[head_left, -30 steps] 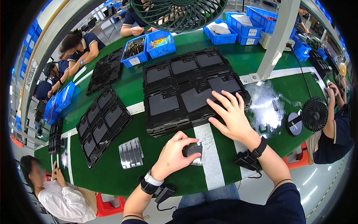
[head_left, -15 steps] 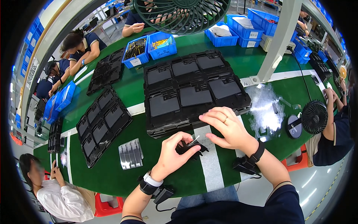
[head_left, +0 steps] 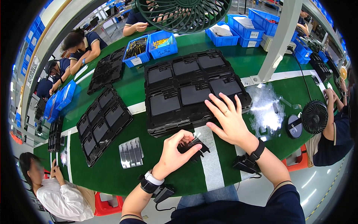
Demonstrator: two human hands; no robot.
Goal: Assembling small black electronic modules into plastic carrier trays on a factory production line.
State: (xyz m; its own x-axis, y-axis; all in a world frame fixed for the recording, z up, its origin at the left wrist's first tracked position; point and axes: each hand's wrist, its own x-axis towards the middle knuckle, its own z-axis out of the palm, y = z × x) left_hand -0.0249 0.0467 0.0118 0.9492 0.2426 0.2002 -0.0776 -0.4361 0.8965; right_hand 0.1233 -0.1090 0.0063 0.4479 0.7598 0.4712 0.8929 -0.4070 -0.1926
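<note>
My left hand (head_left: pixel 176 151) pinches a small black part with notched edges (head_left: pixel 201 148) between thumb and fingers. A thin clear strip (head_left: pixel 196 136) sticks up from the part's upper side. My right hand (head_left: pixel 229 121) holds nothing; its fingers are spread above the near right corner of a large black tray (head_left: pixel 175 122). Whether its fingertips touch the tray I cannot tell. Flat dark grey rectangular pieces (head_left: pixel 165 106) sit in the tray's compartments. To the left of my left hand lies a clear sheet with black strips (head_left: pixel 131 153).
A second black tray (head_left: pixel 104 125) lies tilted at the left. Clear film pieces (head_left: pixel 267 110) are scattered right of my right hand, beside a small black fan (head_left: pixel 314 117). Blue bins (head_left: pixel 162 44) stand behind the trays. A metal post (head_left: pixel 280 41) rises at the right; a larger fan (head_left: pixel 182 13) hangs overhead.
My right hand has moved up and slightly right, away from my left hand, and its fingers have spread. My left hand still holds the black part, now tilted slightly differently.
</note>
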